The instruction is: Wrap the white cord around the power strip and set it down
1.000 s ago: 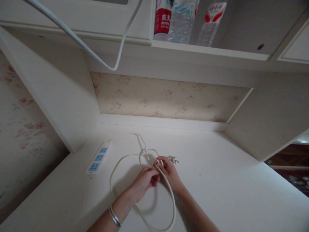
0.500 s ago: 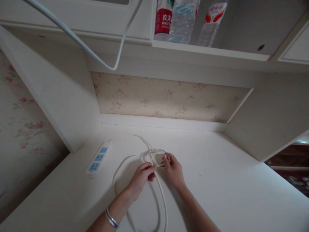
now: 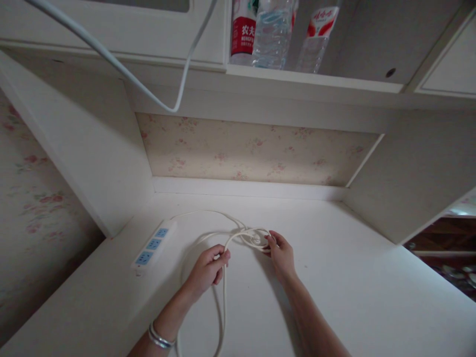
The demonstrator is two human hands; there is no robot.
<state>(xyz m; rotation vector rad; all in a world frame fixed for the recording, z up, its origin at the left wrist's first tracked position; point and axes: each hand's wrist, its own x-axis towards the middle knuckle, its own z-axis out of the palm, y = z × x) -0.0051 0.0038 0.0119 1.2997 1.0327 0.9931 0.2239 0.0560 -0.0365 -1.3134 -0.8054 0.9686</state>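
Observation:
A long white power cord [image 3: 224,312] lies partly looped over the white desktop. It runs from the far end of a white power strip [image 3: 169,227] with blue sockets, at the left of the desk. My left hand [image 3: 211,265], with a silver bracelet at the wrist, is closed on one strand of the cord, which hangs down toward the near edge in a loop. My right hand [image 3: 280,251] pinches the right end of the small coils. What looks like a white plug [image 3: 256,239] shows among these coils, partly covered by strands.
Above the desk [image 3: 334,297] is a shelf [image 3: 316,83] holding several plastic bottles [image 3: 273,34]. A thick white cable or arm [image 3: 148,94] hangs in front of the cabinet at upper left. Side panels [image 3: 85,139] stand at both ends.
My hands have moved apart, the left one leftward and the right one slightly rightward. The strand in my left hand is drawn out from the coils, which are now stretched flatter.

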